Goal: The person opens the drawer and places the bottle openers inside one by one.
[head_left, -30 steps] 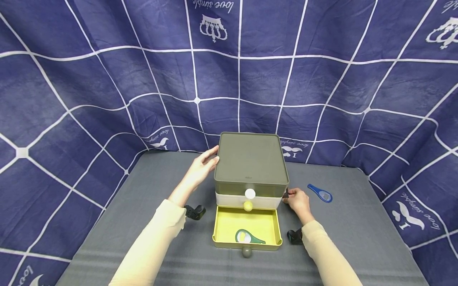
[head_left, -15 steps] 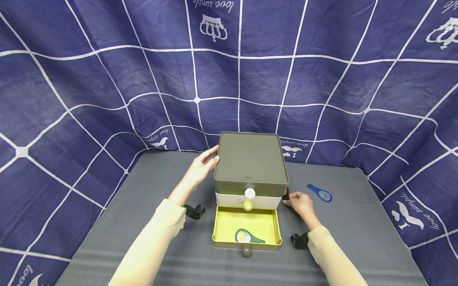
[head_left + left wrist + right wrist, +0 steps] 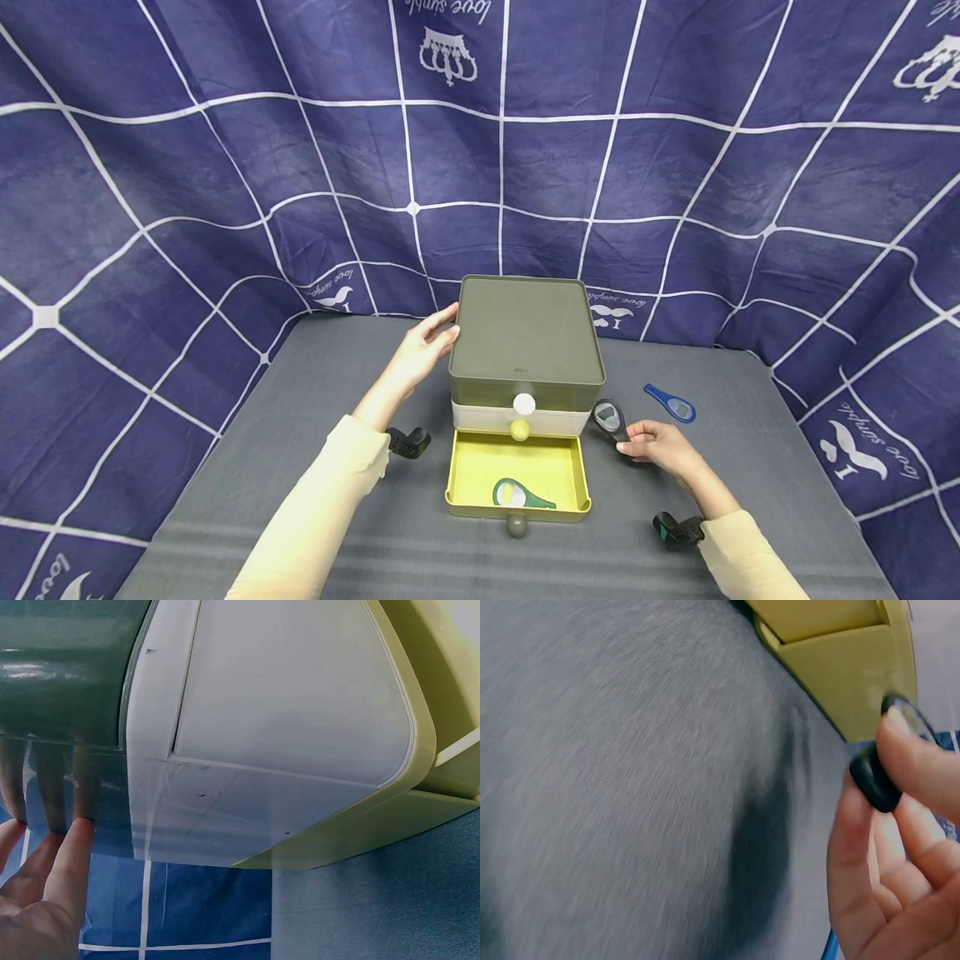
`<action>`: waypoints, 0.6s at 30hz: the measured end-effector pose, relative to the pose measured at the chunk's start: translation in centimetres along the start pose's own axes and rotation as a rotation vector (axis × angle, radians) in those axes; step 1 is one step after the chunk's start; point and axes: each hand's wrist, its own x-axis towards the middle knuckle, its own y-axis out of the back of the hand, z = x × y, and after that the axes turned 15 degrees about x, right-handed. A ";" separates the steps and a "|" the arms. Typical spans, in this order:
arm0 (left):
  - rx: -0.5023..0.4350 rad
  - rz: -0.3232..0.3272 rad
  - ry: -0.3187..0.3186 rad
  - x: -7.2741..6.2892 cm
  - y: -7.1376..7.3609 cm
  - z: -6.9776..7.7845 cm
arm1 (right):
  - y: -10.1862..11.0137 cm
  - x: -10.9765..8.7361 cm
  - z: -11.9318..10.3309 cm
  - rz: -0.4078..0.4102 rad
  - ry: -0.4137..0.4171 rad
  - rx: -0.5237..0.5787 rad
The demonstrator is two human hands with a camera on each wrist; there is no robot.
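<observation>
My right hand pinches the handle of a black magnifying glass between thumb and fingers, just right of the drawer box. The right wrist view shows the black handle in the fingertips, with the lens end partly behind the thumb. My left hand rests its straight fingertips on the left side of the dark green top drawer unit. Below that are a white drawer unit and a pulled-out yellow drawer. Inside the yellow drawer lies a green magnifying glass.
A blue magnifying glass lies on the grey tabletop to the right of my right hand. Knobs stick out in front, including a dark one on the extended drawer. A blue-and-white curtain hangs behind and at both sides.
My right hand has drawn away from the box's right side, toward me and rightward, bringing the black magnifying glass into fuller view. My left hand stays at the box.
</observation>
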 end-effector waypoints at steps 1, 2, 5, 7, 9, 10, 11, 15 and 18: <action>-0.001 0.000 0.000 0.0 0.0 0.0 | 0.2 -0.4 0.1 -0.025 0.003 -0.007; 0.000 0.000 -0.001 0.0 0.0 0.0 | 0.4 -0.8 0.2 -0.049 0.004 -0.009; -0.002 -0.001 -0.001 0.0 0.0 0.0 | 0.8 -1.9 0.5 -0.123 0.017 -0.019; -0.004 0.000 -0.001 0.0 0.0 0.0 | 1.0 -2.6 0.6 -0.180 0.036 -0.013; -0.005 0.000 -0.001 0.0 -0.1 0.0 | 1.1 -3.3 0.6 -0.229 0.054 -0.002; -0.004 0.000 -0.001 0.0 -0.1 0.0 | 1.2 -3.5 0.6 -0.249 0.056 0.007; -0.004 0.000 -0.002 0.0 -0.1 0.0 | 1.1 -3.8 0.5 -0.268 0.061 0.015; 0.000 0.000 -0.005 0.0 0.0 0.0 | 0.8 -4.5 -0.1 -0.310 0.065 0.028; 0.001 0.003 -0.003 0.0 0.0 0.0 | 0.1 -4.8 -0.8 -0.332 0.081 0.035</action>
